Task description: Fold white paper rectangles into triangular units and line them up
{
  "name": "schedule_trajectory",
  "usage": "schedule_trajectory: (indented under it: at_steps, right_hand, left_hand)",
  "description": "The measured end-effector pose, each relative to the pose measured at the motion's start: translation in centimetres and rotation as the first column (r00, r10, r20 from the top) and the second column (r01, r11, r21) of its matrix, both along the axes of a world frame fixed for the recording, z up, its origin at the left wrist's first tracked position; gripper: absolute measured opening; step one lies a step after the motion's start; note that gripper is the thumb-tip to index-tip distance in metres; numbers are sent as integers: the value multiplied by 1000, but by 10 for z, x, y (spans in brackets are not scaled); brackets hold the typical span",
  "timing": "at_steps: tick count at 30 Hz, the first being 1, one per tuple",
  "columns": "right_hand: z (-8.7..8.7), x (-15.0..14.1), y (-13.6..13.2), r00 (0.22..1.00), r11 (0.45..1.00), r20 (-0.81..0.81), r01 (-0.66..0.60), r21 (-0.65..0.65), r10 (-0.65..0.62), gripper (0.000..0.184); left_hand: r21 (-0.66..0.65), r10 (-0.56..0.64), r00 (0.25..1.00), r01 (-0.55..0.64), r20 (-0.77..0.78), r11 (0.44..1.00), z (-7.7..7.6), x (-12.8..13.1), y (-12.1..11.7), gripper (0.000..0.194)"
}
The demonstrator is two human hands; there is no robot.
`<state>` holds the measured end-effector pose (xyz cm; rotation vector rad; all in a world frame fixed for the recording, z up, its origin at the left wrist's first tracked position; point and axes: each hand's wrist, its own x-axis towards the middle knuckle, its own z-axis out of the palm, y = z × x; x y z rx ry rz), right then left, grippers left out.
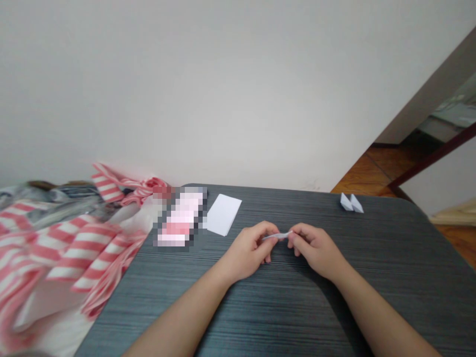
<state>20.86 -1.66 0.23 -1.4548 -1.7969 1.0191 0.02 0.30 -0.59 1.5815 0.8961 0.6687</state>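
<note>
Between my two hands is a narrow piece of folded white paper, held a little above the dark table. My left hand pinches its left end between thumb and fingers. At the other end, the thumb and fingers of my right hand close on it. Much of the paper is hidden behind the fingertips, so its full shape cannot be made out. To the left of my left hand lie white rectangular paper sheets, apparently stacked. Two small folded white paper pieces stand side by side near the table's far right edge.
A blurred-out pinkish rectangular object lies at the table's left edge. Beyond that edge, red-and-white striped cloth is heaped up. A pale wall rises behind the table, with wooden floor at the right.
</note>
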Motion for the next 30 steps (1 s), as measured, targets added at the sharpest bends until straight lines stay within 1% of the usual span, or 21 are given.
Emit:
schedule_trajectory:
  at_steps: [3,6,13,15,18,20,25,30]
  right_hand:
    - [0,0,0,1000,1000,7,3,-1,-3,25]
    - [0,0,0,1000,1000,12,1,-5,-1,26]
    - [-1,-1,0,999,999,-1,-32,-16,32,26]
    - [-4,-1,-1,999,1000,-31,-23,-9,22,21]
    - [-10,-1,-1,987,1000,-162,20,0,-19,7]
    - [-14,0,-1,974,999,-226,36,16,-31,9]
    - [-19,3,-1,978,998,-206,49,49,-38,11]
    - [-21,4,-1,973,995,-227,55,84,-34,12]
  left_hand:
    - [12,4,1000,-4,-13,1000,4,0,0,21]
    - [19,15,1000,-15,-8,1000,7,1,-1,18]
    - [17,21,1000,-21,5,1000,4,2,0,15]
    - [16,18,1000,-18,10,1000,2,2,0,14]
    - [2,20,999,-20,32,1000,-2,3,0,11]
    - [-7,22,999,-21,44,1000,-4,3,1,10]
    - [-14,15,998,-14,58,1000,-6,2,1,9]
    - [-17,3,999,-3,42,1000,-5,2,1,9]
